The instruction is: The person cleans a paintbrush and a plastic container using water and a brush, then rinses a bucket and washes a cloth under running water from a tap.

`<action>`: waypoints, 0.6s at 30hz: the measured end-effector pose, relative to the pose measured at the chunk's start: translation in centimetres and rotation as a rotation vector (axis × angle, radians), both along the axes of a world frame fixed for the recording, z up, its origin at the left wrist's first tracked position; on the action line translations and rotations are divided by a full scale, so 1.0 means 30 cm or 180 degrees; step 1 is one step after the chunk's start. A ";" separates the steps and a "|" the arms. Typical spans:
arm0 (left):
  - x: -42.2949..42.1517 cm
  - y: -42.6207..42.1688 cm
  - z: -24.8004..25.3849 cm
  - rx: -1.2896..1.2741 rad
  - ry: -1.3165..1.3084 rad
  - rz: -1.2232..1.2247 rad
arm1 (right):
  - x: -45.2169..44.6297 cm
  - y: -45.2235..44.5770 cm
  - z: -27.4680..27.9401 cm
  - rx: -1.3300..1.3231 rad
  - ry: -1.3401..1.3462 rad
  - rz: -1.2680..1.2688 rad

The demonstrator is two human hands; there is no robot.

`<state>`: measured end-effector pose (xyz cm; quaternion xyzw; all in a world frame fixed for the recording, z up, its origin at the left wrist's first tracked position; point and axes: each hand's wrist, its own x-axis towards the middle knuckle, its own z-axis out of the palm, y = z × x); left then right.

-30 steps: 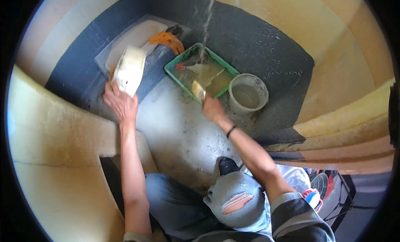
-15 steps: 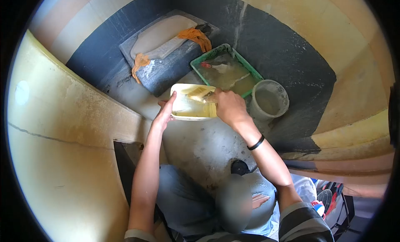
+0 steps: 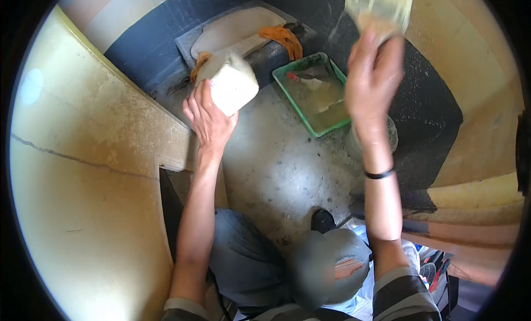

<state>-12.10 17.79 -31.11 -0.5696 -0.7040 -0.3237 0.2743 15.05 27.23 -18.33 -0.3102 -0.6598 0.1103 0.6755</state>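
My left hand grips a pale yellow plastic tub, tipped so that its outer bottom faces me; what is inside is hidden. My right hand, slightly blurred by motion, is closed around the handle of a wide flat paintbrush. The pale bristles point up in front of the yellow upper wall. Whether they touch it, I cannot tell.
A green-rimmed tray of murky water sits on the grey floor, with a translucent bucket beside it, partly behind my right forearm. Orange cloths lie on the stone ledge. A curved yellow wall closes in the left side.
The paintbrush has come out of the tub and up to the right towards the wall. My left hand has raised the tub and tipped its opening away from me.
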 end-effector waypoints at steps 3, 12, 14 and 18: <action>-0.013 0.006 0.010 0.0872 0.1429 -0.0171 | -0.025 -0.010 -0.503 -0.1267 -0.1191 -0.0172; -0.061 -0.013 0.020 0.0852 0.1431 -0.0182 | 0.057 0.017 -0.371 -0.1958 -0.1831 0.0416; -0.038 -0.025 0.089 0.1678 0.1344 -0.0068 | 0.067 0.018 -0.119 -0.1369 -0.1016 0.0297; -0.023 -0.030 0.143 0.0513 0.0070 -0.0062 | 0.073 0.008 -0.100 -0.0760 0.0418 -0.0058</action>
